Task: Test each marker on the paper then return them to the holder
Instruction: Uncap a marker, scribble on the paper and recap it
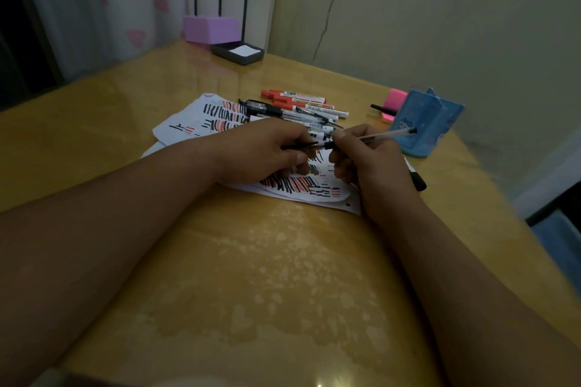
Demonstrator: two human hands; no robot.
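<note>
Left hand (pixel 262 148) and right hand (pixel 369 163) are bare, forearms (pixel 125 217) uncovered throughout.

Curled left hand (pixel 267 148) faces curled right hand (pixel 369 160), fingertips close.

Glossy yellow-wood table (pixel 125 122), matt white paper (pixel 188 122), clear plastic pen (pixel 377 136), smooth blue plastic holder (pixel 424 126).

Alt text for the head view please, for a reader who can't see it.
The right hand holds a clear pen and the left hand pinches a thin black piece at its tip, above a paper covered in black and red strokes. Markers lie beyond it; a blue holder stands at right.
</note>
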